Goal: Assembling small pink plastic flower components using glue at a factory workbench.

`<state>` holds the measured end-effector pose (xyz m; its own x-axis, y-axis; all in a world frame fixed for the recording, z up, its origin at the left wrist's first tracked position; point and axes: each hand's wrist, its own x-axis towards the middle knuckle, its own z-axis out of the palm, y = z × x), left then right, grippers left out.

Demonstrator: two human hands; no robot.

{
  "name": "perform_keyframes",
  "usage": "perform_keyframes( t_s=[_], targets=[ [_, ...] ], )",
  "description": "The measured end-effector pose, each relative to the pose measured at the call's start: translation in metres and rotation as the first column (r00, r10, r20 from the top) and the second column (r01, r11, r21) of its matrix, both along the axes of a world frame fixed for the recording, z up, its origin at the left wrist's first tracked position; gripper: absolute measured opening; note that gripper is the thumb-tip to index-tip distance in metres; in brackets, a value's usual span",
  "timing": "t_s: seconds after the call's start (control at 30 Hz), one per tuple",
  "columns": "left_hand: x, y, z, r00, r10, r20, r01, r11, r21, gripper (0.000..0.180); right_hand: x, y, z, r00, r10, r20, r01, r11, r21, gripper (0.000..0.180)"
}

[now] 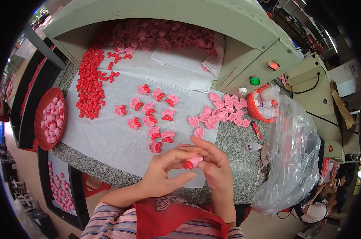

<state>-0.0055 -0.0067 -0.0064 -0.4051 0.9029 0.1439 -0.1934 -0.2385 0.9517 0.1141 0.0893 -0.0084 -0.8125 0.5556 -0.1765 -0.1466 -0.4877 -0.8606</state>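
Observation:
Both my hands meet over the near edge of a white sheet (109,135). My left hand (164,171) pinches a small red piece (188,165) against a pink toy part (196,160) that my right hand (214,163) grips. Just beyond my fingers lie several pink parts with red pieces fitted (154,115). To the right sits a pile of plain pink parts (222,111). A heap of loose red pieces (89,85) lies at the sheet's left.
A red dish of pink balls (51,119) stands at the left. A red basket (260,107), a small white bottle (253,147) and a clear plastic bag (296,151) are at the right. A green machine housing (244,44) arches over more pink parts at the back.

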Motion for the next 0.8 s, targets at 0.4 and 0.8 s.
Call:
perform_keyframes(
  t_s=[0.4,0.8],
  targets=[
    [-0.01,-0.003,0.0,0.728,-0.186,0.659,0.323,0.942,-0.091,0.027,0.011,-0.004,0.009,0.996,0.069,0.05,-0.065,0.995,-0.074,0.049],
    [-0.008,-0.004,0.004,0.753,-0.131,0.645,0.36,0.902,-0.236,0.024,0.022,0.004,0.016,0.969,0.18,0.168,-0.188,0.982,0.033,0.039]
  ],
)
